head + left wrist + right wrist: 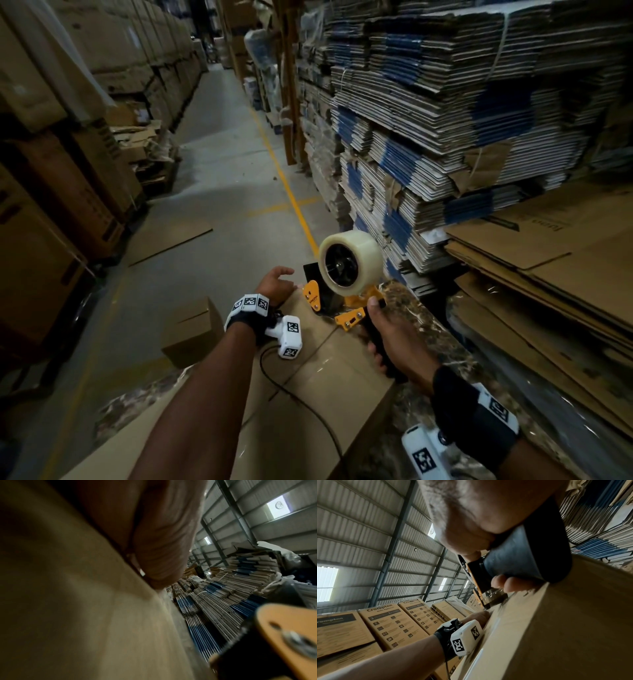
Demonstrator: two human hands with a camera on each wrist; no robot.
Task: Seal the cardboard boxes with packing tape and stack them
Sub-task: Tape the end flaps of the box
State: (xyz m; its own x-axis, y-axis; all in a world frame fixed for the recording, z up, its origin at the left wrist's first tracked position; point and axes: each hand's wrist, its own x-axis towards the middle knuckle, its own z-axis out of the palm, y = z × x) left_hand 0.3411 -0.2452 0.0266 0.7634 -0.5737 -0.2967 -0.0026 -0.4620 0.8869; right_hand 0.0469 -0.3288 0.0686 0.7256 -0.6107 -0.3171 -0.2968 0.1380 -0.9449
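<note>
A large brown cardboard box [308, 387] lies in front of me, its top flaps closed, with glossy tape along the centre seam. My right hand [390, 339] grips the black handle of an orange tape dispenser [342, 294] carrying a roll of clear tape [349, 262]; the dispenser's front end sits at the box's far edge. In the right wrist view the fingers [510, 582] wrap the handle [527, 555] just above the box top [565, 622]. My left hand [274, 284] rests on the far edge of the box beside the dispenser, fingers relaxed. Its palm [154, 534] lies against the cardboard [77, 601].
A small closed carton [191, 329] stands on the floor to the left of the big box. Tall stacks of flattened cartons [445, 120] fill the right side. Stacked boxes [51, 171] line the left wall. A concrete aisle with a yellow line [284, 185] runs ahead.
</note>
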